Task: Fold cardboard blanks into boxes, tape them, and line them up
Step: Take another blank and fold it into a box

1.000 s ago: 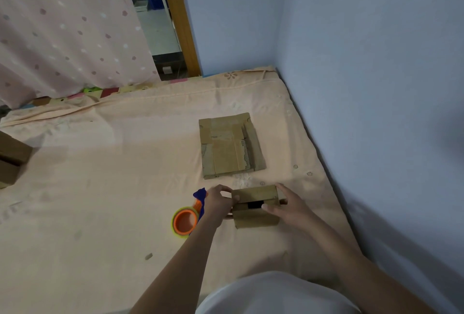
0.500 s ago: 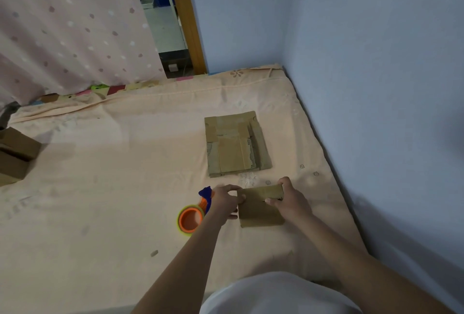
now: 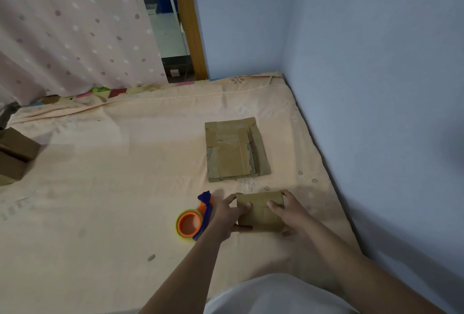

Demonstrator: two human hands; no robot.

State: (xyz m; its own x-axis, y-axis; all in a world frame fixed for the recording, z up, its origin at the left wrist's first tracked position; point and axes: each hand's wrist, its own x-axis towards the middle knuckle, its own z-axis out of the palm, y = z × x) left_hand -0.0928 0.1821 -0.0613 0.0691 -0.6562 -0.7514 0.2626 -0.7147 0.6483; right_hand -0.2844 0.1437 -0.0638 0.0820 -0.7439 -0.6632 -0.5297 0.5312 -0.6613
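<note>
Left hand and right hand grip 1 folded box (tape dispenser just left)

Folded boxes cut by left edge (count unclear); tape dispenser partly behind left hand.

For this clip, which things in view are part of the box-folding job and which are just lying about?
Part of the job:
- small box, held by the left hand and right hand
- stack of flat cardboard
- tape roll in its dispenser
- finished boxes at the left edge

Just lying about:
- dotted curtain
- bed sheet
- small scrap on the sheet
</note>
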